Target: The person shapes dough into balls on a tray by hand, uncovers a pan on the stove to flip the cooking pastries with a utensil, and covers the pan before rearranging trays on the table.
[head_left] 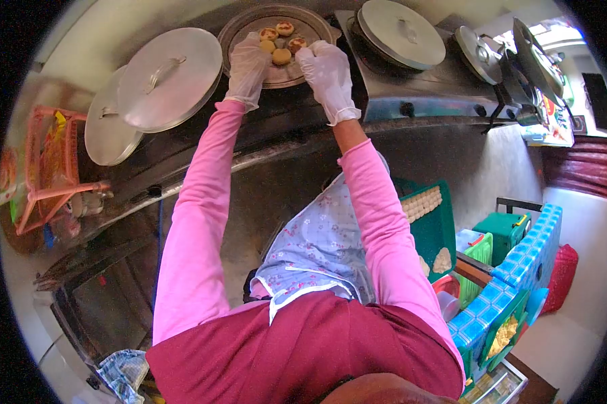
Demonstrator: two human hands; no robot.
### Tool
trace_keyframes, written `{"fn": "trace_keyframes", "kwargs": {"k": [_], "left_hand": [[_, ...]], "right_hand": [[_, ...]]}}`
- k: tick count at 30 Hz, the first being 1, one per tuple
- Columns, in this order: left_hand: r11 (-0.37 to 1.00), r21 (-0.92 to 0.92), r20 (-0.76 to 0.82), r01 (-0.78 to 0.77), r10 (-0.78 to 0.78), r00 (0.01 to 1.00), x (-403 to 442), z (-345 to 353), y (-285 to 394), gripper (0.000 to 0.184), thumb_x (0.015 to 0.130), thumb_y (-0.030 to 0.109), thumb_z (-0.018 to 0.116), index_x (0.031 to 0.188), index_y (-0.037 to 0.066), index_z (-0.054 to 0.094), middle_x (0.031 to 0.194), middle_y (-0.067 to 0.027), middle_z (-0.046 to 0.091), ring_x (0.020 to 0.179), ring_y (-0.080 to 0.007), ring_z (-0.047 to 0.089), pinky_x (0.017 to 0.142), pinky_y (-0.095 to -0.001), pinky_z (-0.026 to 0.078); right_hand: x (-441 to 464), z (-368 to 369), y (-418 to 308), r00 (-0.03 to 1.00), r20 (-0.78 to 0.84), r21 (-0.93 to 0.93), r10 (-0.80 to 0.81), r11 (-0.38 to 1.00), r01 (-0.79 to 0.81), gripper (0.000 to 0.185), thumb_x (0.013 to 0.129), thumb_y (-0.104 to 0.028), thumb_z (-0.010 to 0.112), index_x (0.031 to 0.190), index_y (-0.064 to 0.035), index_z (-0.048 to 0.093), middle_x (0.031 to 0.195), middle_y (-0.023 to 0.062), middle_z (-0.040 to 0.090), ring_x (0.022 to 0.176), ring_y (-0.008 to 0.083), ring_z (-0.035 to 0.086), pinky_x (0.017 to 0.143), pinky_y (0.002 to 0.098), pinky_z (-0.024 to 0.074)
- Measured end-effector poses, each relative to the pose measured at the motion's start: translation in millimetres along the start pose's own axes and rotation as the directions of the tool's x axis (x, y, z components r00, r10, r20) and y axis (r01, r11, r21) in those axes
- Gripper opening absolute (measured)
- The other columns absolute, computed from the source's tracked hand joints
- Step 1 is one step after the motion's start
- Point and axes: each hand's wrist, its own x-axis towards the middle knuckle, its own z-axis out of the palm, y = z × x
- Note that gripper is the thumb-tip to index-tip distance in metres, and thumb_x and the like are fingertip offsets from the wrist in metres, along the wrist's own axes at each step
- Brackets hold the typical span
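Both my hands wear thin, see-through plastic gloves and reach over a round metal pan on the stove. Several small round flat breads sit in the middle of the pan, some pale yellow and some with reddish-brown browned tops. At the pan's left side, my left hand has its fingers curled in beside the breads. My right hand is at the pan's right side, fingers drawn together close to a browned bread. What either hand holds, if anything, is hidden by the fingers.
Large metal lids lie left of the pan; another covered pan stands right of it. An orange plastic rack is at far left. A green tray with rows of dough pieces stands low at right, near a blue tiled counter.
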Motion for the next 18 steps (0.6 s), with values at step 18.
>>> {"fn": "trace_keyframes", "kwargs": {"k": [18], "left_hand": [[0.977, 0.202, 0.195, 0.066, -0.106, 0.975, 2.2, 12.0, 3.1, 0.027, 0.086, 0.021, 0.056, 0.105, 0.006, 0.069, 0.097, -0.0186, 0.069, 0.093, -0.0373, 0.065, 0.08, -0.042, 0.051]], "right_hand": [[-41.5, -34.6, 15.5, 0.965, 0.003, 0.184, 0.263, 0.948, -0.259, 0.029, 0.083, -0.026, 0.064, 0.082, 0.0026, 0.067, 0.071, 0.0137, 0.063, 0.065, 0.0196, 0.056, 0.063, 0.0348, 0.0443]]}}
